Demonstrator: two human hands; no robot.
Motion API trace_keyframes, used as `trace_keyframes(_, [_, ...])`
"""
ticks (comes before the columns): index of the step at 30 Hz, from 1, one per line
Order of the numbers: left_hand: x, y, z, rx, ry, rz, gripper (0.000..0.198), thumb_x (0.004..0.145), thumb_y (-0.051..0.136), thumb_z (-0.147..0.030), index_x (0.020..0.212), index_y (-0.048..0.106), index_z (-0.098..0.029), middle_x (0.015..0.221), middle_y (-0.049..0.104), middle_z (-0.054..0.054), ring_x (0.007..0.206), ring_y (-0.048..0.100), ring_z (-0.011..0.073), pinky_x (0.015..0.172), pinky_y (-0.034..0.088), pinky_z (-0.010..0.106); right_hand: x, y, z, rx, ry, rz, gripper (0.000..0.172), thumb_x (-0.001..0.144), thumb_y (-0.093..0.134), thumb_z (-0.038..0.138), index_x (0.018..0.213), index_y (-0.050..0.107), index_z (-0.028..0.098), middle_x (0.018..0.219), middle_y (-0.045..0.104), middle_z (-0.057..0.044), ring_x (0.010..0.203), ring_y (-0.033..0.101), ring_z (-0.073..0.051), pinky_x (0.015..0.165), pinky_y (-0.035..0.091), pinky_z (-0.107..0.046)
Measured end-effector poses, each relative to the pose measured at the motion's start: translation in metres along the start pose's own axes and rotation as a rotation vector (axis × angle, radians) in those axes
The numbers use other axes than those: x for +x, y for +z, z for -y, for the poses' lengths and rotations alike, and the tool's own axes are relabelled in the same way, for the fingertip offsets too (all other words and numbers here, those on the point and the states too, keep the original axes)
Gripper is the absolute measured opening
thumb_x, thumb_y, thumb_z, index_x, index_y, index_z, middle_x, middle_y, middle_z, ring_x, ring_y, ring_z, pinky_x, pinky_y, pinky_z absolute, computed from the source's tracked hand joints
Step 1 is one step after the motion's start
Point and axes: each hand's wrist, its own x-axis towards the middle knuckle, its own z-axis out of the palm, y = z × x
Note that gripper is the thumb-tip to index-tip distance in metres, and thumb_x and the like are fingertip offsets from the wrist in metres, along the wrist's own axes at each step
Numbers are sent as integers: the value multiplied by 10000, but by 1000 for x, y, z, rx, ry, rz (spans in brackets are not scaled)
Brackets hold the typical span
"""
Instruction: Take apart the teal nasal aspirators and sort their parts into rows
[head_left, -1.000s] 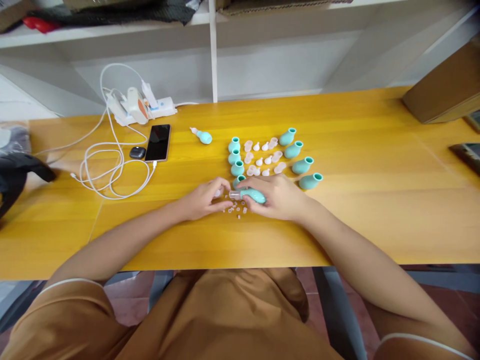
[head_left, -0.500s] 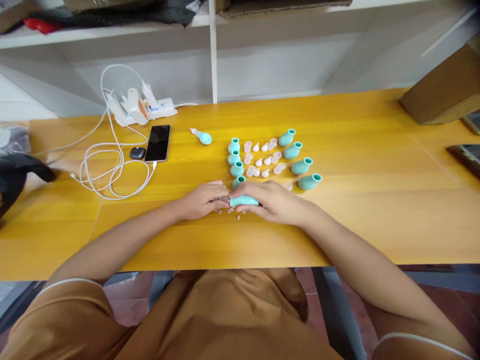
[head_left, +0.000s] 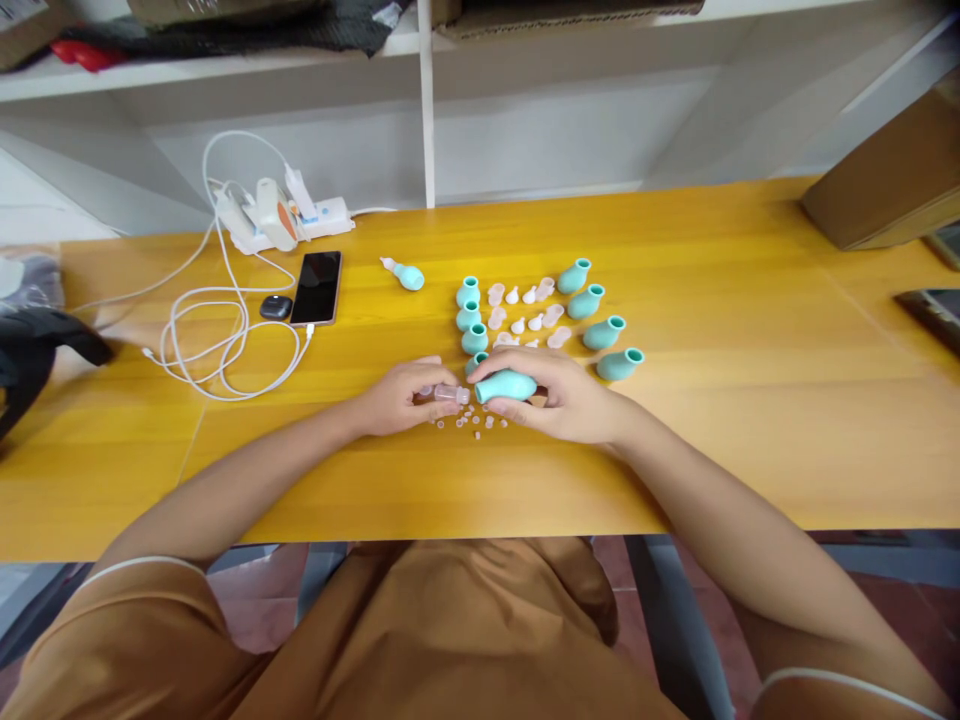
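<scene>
My left hand pinches a clear pinkish nozzle piece, its narrow end pointing right. My right hand is wrapped around a teal squeeze bulb, held on its side with its neck toward the nozzle piece. A small gap separates the two parts. Below them lie several tiny clear rings on the table. Beyond my hands, several teal bulbs stand in a left column and more teal bulbs in a right column. Between the columns are rows of small whitish, translucent parts, some hidden behind my right hand.
One joined bulb with its nozzle lies farther back. A phone, a black earbud case, coiled white cables and a power strip occupy the left. A cardboard box stands at the back right of the wooden table.
The nozzle piece and the bulb, close together before, are now apart with a gap between their ends. My right hand has shifted slightly right, and more tiny rings show.
</scene>
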Motion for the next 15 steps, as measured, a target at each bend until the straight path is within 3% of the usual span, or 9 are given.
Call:
trace_keyframes(3, [-1,1,-1,42,28,-24,358,1034,672,-547,915,674,-209,783,640,16,762,529,184,741,415,318,0,1,1,-37,-5,-42,224,1060,686,344,1275,675,281,1188,760,-65,1033,733,-243,929,587,-399])
trace_keyframes(7, [0,2,-3,43,29,-23,286,990,714,-457,856,640,-215,748,619,-2,734,517,171,720,408,310,1,2,-1,-52,-30,-49,202,1042,653,313,1242,642,289,1185,721,-75,1061,704,-265,954,577,-445])
trace_keyframes(15, [1,4,-2,53,-48,-3,471,1024,698,-609,789,598,-213,699,550,-23,708,489,165,713,377,303,2,5,-3,-114,-26,-46,187,1042,645,279,1228,630,283,1127,732,-63,985,702,-251,879,566,-406])
